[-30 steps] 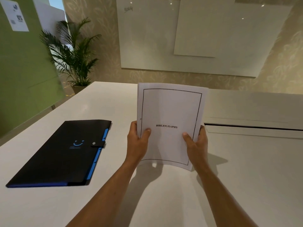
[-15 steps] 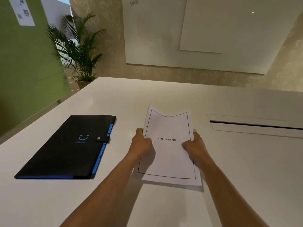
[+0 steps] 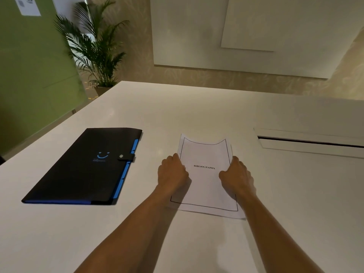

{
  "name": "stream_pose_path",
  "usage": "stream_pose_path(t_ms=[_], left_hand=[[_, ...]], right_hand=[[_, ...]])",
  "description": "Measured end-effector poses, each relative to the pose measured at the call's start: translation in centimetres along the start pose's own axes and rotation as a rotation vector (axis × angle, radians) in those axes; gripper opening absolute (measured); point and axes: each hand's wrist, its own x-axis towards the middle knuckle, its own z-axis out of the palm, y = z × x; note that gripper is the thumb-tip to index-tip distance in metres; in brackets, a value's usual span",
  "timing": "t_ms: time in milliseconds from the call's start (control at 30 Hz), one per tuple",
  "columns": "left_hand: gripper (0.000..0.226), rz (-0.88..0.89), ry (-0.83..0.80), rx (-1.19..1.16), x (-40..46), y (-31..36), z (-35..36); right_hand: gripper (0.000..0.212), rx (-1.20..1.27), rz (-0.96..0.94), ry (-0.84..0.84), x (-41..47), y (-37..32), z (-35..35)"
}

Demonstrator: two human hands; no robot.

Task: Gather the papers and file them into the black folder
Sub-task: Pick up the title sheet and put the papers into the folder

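The papers [image 3: 206,174] had come down flat onto the table [image 3: 197,115]; left hand [image 3: 172,172] and right hand [image 3: 235,174] pinched their floppy, light side edges.

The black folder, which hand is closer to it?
Left. The left hand grips the papers' near edge beside the black folder; the right hand holds the far edge.

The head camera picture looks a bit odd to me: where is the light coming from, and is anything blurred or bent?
Head view: the black folder and the papers are sharp enough to read BIBLIOGRAPHY; the potted palm is softly blurred; the white table bows from the wide lens; small ceiling-light glints show on the wall panel; soft shadows lie beneath both forearms.
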Motion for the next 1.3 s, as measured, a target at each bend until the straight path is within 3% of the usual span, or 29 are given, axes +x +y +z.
stream_pose_path(t_ms=[67, 267, 433, 567, 833, 1067, 1300], left_hand=[[0.027, 0.009, 0.03, 0.063, 0.1, -0.7, 0.1], [0.038, 0.067, 0.111, 0.196, -0.1, -2.1, 0.9], [0.045, 0.082, 0.165, 0.184, -0.3, -2.8, -0.1], [0.034, 0.035, 0.272, 0.228, -0.2, -4.5, -3.1], [0.027, -0.04, 0.329, 0.161, 0.8, -12.9, -8.8], [0.04, -0.14, 0.086, 0.215, 0.3, -17.3, -7.2], [0.05, -0.133, 0.049, 0.212, 0.1, -17.1, -6.3]], right_hand=[[0.031, -0.054, 0.005, -0.016, 0.2, 0.3, -0.1], [0.038, -0.138, 0.038, -0.047, 0.9, 0.7, -0.5], [0.046, -0.161, -0.038, 0.134, -0.1, -0.7, -0.2], [0.051, -0.009, -0.239, 0.133, 0.2, -4.9, 1.6], [0.04, 0.064, -0.636, -0.122, -3.7, -13.9, 9.1], [0.036, -0.108, -0.696, -0.224, -4.3, -18.0, 14.0], [0.034, -0.167, -0.758, -0.149, -2.8, -19.5, 16.3]])
